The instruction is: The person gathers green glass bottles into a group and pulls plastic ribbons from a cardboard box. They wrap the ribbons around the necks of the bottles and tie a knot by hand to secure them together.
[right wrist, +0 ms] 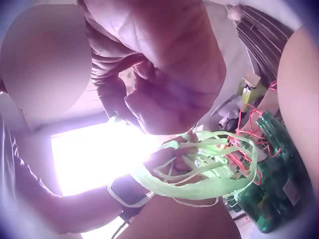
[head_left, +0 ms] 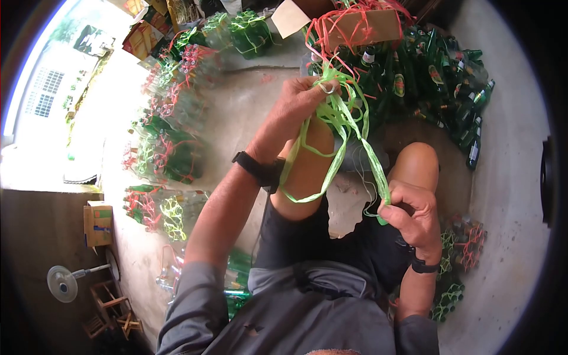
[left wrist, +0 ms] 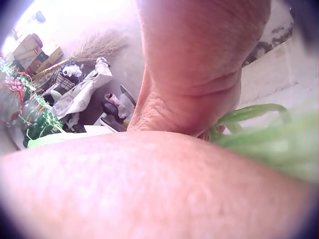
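A bundle of light green plastic straps (head_left: pixel 340 127) runs between my two hands above my knees. My left hand (head_left: pixel 307 97) grips the upper end of the bundle, with a ring on one finger. My right hand (head_left: pixel 408 210) pinches the lower ends of the green straps near my right knee. In the right wrist view the green straps (right wrist: pixel 209 172) loop below my curled right hand (right wrist: pixel 164 94). In the left wrist view the palm fills the frame, and a few green straps (left wrist: pixel 249 117) show at the right.
A heap of green glass bottles (head_left: pixel 438 89) lies ahead on the concrete floor, with red and orange straps over a cardboard box (head_left: pixel 361 26). Tied bundles of bottles (head_left: pixel 171 154) stand along the left. More tied bundles (head_left: pixel 461 242) sit beside my right hip.
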A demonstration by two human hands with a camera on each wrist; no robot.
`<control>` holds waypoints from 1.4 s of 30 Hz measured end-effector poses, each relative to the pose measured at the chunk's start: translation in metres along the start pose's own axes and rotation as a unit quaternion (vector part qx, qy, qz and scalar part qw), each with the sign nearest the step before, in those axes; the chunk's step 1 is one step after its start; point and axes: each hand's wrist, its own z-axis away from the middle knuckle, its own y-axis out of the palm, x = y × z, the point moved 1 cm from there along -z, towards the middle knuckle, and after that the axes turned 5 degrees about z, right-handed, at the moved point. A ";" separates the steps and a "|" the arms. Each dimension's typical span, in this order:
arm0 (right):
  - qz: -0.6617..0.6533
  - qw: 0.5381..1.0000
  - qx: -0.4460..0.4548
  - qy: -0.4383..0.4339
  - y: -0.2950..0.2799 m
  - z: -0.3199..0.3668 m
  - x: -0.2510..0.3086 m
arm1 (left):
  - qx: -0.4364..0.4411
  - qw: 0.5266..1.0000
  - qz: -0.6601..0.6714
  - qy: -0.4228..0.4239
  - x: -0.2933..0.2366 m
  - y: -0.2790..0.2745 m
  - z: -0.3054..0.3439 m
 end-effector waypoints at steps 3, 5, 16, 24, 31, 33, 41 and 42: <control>-0.050 0.998 -0.005 0.033 -0.008 0.009 0.005 | -0.013 0.999 0.022 -0.023 -0.005 0.002 0.002; -0.073 0.996 -0.010 0.045 -0.011 0.012 0.008 | -0.008 0.998 0.060 -0.025 -0.004 0.001 0.001; -0.283 0.958 -0.054 0.004 -0.027 0.035 -0.018 | -0.022 0.999 0.040 -0.010 0.004 0.001 -0.001; -0.436 0.896 -0.027 -0.083 -0.051 0.061 -0.024 | -0.026 0.998 0.055 0.010 0.005 -0.004 0.000; -0.443 0.883 -0.054 -0.148 -0.069 0.072 -0.030 | -0.030 0.997 -0.065 -0.027 -0.006 -0.015 0.014; -0.445 0.879 -0.080 -0.149 -0.073 0.073 -0.029 | -0.037 0.999 -0.032 0.004 -0.006 -0.018 0.024; -0.393 0.871 -0.221 -0.196 -0.111 0.080 -0.018 | -0.117 0.993 -0.025 0.023 -0.029 -0.047 0.075; -0.385 0.863 -0.250 -0.209 -0.117 0.082 -0.017 | -0.118 0.992 -0.026 0.023 -0.031 -0.053 0.081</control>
